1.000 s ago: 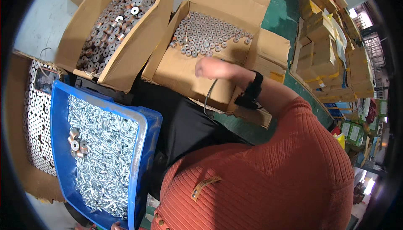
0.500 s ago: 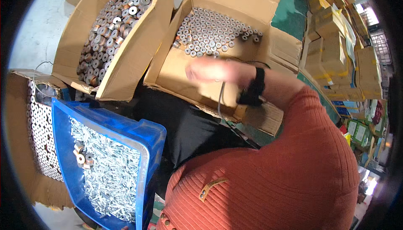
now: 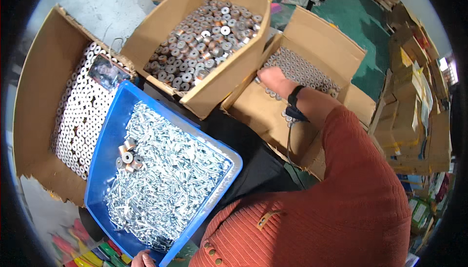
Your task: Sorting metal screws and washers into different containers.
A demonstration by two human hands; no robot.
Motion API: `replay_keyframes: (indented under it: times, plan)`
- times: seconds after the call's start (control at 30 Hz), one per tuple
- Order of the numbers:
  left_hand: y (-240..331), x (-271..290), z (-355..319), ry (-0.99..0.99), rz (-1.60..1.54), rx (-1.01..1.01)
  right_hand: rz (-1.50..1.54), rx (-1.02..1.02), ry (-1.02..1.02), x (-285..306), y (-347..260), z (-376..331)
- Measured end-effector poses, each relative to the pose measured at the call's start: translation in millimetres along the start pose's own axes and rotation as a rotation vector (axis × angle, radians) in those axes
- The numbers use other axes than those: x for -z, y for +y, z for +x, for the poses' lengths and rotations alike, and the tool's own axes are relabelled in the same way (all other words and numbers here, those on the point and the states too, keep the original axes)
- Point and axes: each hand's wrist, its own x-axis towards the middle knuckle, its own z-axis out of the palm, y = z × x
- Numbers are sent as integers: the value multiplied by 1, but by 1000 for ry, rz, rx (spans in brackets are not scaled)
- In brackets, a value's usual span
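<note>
My right hand (image 3: 273, 79) reaches into the right-hand cardboard box (image 3: 251, 107), at the near left end of its rows of small coils (image 3: 302, 67). Its fingers are closed and pointed down; a grey coil end (image 3: 257, 79) shows at the fingertips. A few more coils (image 3: 288, 117) stand under the wrist. At the bottom edge of the view, my left hand (image 3: 142, 259) is beside the near rim of the blue bin (image 3: 234, 167). Only bent fingers of it show, drawn together; what they hold, if anything, is hidden. Short shiny metal pins (image 3: 170, 179) fill the bin, with several copper-sided coils (image 3: 127, 157) on top.
A tilted cardboard box (image 3: 229, 81) of loose coils stands behind the bin. Another box (image 3: 36, 91) at left holds rows of white-faced rings (image 3: 85, 116), with a phone (image 3: 108, 71) at its edge. A cable (image 3: 289, 145) hangs from my right wristband. Stacked cartons (image 3: 409, 120) line the right.
The view has swung left, so the boxes appear further right. My right hand has moved from over the bare box floor to the coil rows. More of my left hand shows.
</note>
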Motion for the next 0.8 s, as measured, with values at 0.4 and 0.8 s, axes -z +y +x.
replay_keyframes:
  times: [0.4,0.8]
  plan:
    - [8,8,5,-102,-62,77,376,-491,-224,21,-17,9]
    - [10,14,12,-132,-60,56,2121,-136,-207,203,16,6]
